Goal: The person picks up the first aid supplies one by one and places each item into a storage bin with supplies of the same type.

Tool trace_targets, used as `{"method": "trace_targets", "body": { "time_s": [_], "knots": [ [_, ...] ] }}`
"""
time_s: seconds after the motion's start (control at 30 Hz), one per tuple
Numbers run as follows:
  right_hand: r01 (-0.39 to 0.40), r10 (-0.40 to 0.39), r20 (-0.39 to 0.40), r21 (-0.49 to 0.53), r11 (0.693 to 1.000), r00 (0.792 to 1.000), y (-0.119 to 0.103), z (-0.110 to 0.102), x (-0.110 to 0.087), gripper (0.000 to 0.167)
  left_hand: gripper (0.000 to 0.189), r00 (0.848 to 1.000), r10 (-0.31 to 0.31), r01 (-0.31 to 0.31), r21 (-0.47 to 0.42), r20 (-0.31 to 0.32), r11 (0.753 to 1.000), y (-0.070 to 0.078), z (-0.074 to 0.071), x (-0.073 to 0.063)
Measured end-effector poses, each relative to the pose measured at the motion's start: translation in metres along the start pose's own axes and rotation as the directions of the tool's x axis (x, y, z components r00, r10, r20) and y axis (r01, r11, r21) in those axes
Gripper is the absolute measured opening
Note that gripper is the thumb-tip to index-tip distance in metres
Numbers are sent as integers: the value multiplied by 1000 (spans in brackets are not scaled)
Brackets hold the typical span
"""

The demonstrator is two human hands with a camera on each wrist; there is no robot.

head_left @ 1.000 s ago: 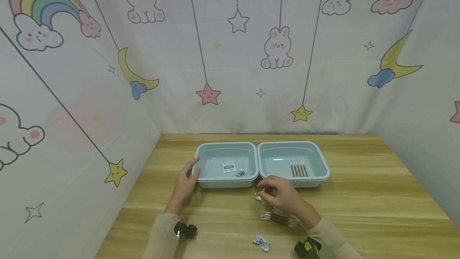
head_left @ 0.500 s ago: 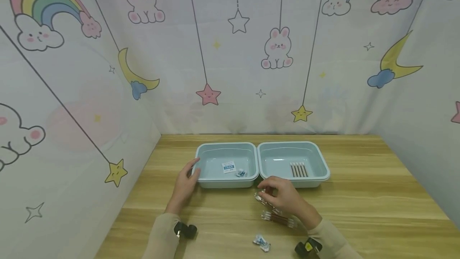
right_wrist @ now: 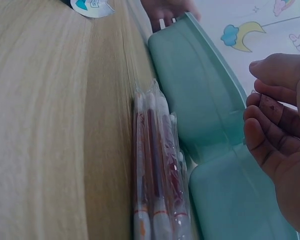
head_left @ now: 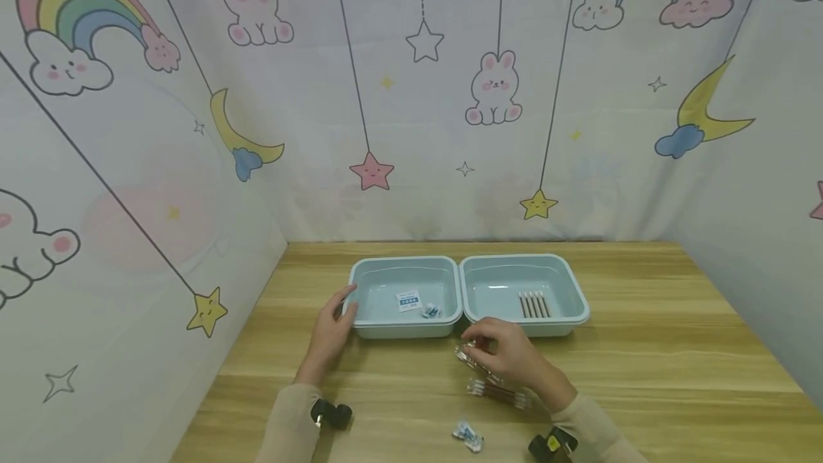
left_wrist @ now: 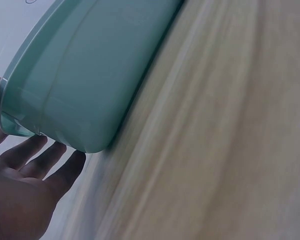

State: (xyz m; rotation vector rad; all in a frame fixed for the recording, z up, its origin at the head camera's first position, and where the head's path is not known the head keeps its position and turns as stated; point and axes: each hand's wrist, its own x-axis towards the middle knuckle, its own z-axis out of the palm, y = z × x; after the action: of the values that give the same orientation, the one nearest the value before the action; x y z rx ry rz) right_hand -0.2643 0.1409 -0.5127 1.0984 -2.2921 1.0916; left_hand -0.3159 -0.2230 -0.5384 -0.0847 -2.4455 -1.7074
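Observation:
My left hand rests at the left end of a pale blue-green plastic bin, its fingers touching the end wall and rim. In that bin lie a flat white-and-blue square packet and a small crumpled blue-and-white packet. My right hand hovers loosely curled above clear-wrapped brown cotton swabs, holding nothing visible; a brownish band circles one finger in the right wrist view. The wrapped swabs lie on the table in front of the bins, partly hidden by this hand in the head view.
Another matching bin adjoins the first on the right, with several white-tipped brown swabs in a row inside. A second crumpled blue-and-white packet lies near the front of the wooden table. Printed fabric walls enclose the back and sides.

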Motion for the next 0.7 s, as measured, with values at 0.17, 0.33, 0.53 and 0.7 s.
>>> {"method": "trace_targets", "body": {
  "time_s": [0.17,0.33,0.53,0.7],
  "knots": [
    [9,-9,4,6,1000,1000,1,0,-2,18,45,1000,11,-11,10,-2,1000,-1,0,0],
    [28,-28,13,15,1000,1000,3,-2,-3,18,46,1000,13,-13,-5,6,1000,0,-1,-2],
    [48,-49,35,19,999,998,6,-2,-3,18,46,999,31,-31,-21,11,999,2,-1,-3],
    [39,-41,53,35,999,998,6,-3,-3,17,44,999,34,-34,-25,6,999,2,-1,-3]
  ]
}}
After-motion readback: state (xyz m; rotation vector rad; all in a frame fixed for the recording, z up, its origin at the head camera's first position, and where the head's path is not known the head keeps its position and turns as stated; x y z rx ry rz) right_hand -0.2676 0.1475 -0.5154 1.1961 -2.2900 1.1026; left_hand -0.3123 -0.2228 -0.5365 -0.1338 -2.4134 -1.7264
